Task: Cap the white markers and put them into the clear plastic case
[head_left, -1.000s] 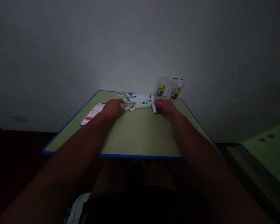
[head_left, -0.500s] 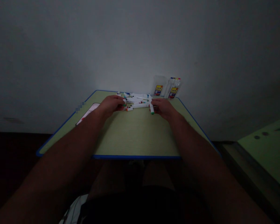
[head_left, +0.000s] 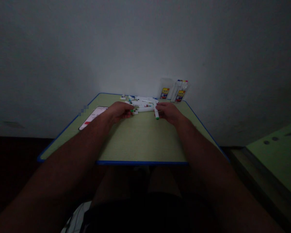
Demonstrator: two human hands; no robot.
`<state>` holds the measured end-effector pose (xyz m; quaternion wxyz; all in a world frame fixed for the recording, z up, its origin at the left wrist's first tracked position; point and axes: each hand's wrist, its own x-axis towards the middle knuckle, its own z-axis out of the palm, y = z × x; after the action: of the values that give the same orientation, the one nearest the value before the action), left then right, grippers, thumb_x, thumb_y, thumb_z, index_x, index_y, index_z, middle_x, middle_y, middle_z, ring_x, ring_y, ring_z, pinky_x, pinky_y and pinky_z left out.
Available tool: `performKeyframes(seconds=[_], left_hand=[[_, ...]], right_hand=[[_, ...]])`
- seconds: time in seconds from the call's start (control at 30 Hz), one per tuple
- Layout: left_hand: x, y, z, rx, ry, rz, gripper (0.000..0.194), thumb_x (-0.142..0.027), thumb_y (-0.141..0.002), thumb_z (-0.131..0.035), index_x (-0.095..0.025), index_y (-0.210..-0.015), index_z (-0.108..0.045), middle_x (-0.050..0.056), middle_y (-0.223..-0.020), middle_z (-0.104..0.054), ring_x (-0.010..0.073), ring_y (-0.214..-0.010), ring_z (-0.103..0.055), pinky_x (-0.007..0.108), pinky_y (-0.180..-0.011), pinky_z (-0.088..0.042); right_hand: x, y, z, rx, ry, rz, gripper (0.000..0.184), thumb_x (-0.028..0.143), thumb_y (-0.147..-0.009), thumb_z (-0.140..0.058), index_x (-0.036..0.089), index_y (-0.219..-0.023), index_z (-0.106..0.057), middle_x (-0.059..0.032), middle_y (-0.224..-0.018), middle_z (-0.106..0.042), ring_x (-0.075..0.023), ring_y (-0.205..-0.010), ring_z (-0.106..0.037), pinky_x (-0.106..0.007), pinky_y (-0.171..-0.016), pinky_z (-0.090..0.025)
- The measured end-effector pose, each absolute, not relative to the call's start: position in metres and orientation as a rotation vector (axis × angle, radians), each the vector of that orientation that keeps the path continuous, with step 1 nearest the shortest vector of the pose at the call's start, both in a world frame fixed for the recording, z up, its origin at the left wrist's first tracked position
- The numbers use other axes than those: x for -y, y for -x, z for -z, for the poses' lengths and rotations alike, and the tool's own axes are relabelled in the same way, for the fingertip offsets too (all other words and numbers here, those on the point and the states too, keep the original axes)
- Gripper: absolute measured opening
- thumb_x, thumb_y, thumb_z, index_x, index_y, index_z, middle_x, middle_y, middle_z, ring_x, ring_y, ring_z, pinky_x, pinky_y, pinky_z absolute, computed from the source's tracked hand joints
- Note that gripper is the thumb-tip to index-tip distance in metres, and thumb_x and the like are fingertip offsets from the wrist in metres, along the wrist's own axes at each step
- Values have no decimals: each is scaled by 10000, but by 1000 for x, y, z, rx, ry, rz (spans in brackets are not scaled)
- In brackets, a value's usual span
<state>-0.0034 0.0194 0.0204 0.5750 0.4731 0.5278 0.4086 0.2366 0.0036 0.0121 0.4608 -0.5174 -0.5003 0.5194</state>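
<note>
Pinches a white marker (head_left: 156,114) mid-barrel in the right hand (head_left: 169,111) at one o'clock on the surface (head_left: 140,139), likely to leave both ends exposed, and pinches a green-ended cap (head_left: 132,111) in the left hand (head_left: 120,110) at eleven, beside loose markers (head_left: 145,109).

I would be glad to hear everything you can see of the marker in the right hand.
The marker has a straight white barrel, plastic by its look, with a green end pointing back towards the person. The fingers of the right hand grip it from the side, above the table. Its far end points towards the loose white markers; whether it touches them I cannot tell, and any print is too small to read.
</note>
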Motion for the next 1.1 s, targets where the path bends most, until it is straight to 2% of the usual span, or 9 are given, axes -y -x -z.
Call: performKeyframes(seconds=[0.5,0.87,1.1], left_hand=[[-16,2,-24,-1210,-1091,-890,164,-126,-869,-666,-107,-711,-629,35,-568,-600,75,-431,-493,186,-408,-418],[-17,2,-23,-1237,-1131,-883,255,-170,-884,-683,-123,-648,-599,22,-515,-556,69,-402,-482,176,-386,-368],[-18,3,-22,-1218,-1135,-869,254,-155,-908,-649,-122,-660,-603,23,-520,-563,72,-413,-498,173,-388,-382]], right_hand=[[-5,-237,-10,1227,1247,-1308,86,68,-848,-589,130,-841,-649,-20,-657,-666,-101,-487,-589,-211,-440,-474],[-2,-235,-13,1228,1233,-1336,100,53,-869,-577,126,-858,-645,-38,-661,-685,-108,-496,-605,-202,-439,-470],[-3,-236,-12,1239,1206,-1350,117,40,-880,-561,121,-879,-645,-43,-686,-694,-113,-520,-627,-204,-444,-478]])
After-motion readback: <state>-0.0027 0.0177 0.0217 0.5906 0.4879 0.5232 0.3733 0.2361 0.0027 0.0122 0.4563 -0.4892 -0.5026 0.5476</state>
